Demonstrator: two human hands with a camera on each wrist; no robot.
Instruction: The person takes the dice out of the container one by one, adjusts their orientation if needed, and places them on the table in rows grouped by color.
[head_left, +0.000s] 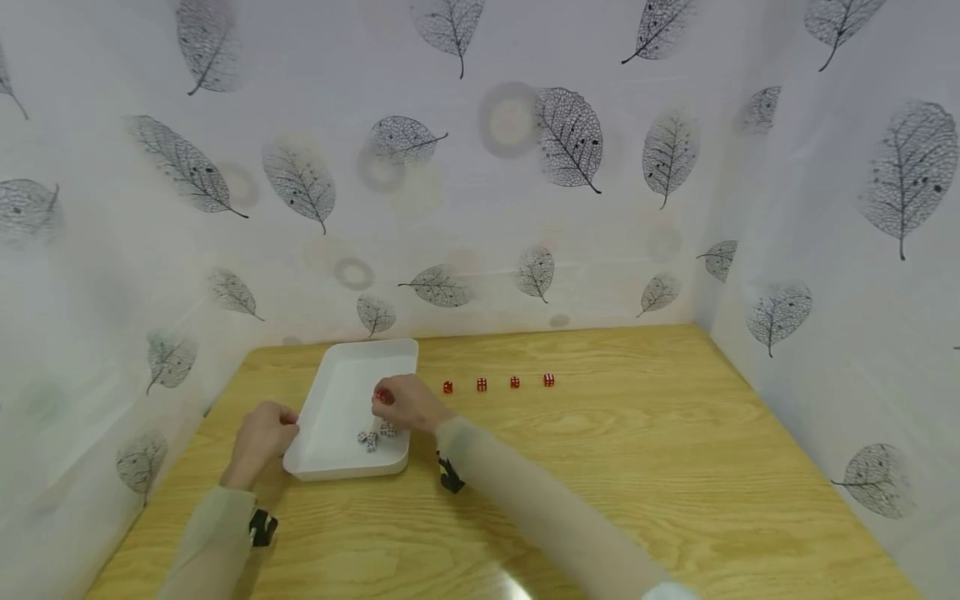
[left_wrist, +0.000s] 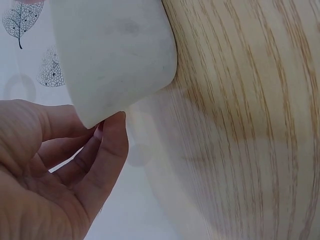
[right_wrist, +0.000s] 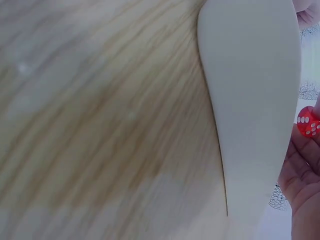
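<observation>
A white rectangular tray (head_left: 337, 408) lies on the wooden table. My left hand (head_left: 259, 442) pinches the tray's left rim between thumb and fingers, as the left wrist view shows close up. Over the tray's right side, my right hand (head_left: 414, 403) holds a red die (right_wrist: 309, 123) with white pips at its fingertips. Below that hand, several white dice (head_left: 371, 442) with dark pips sit together on the tray floor near its front right corner; the hand partly covers that area.
Right of the tray, several red dice (head_left: 482, 384) stand spaced in a row across the table (head_left: 600, 467). A pale curtain (head_left: 480, 208) with leaf prints closes off the back and both sides.
</observation>
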